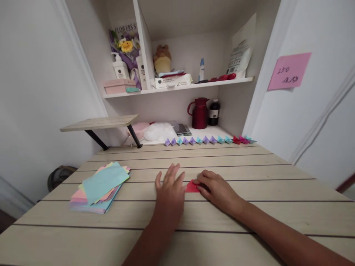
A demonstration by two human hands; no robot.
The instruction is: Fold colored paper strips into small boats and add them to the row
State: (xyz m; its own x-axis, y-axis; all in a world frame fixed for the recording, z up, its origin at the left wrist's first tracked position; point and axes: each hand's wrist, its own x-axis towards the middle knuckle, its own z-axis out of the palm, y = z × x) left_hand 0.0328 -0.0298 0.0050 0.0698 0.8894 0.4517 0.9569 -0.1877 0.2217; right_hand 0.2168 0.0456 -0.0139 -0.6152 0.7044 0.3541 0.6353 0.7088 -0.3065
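Observation:
A small piece of folded red paper [191,187] lies on the wooden table, partly covered by fingers. My right hand [215,187] has its thumb and curled fingers closed on the paper's right side. Just to the left, my left hand [170,192] rests over the planks with its fingers spread and nothing in them. Its thumb side comes close to the paper's left edge; whether it touches I cannot tell. A loose stack of coloured paper sheets [107,183], pale blue on top, sits farther left.
Along the table's back edge runs a row of small folded paper pieces [205,139] in purple, blue, red and pink. A small raised shelf [100,122] on black legs stands at back left. Behind are a red jug [199,113], a dark bottle [213,112] and a white plastic bag [160,132].

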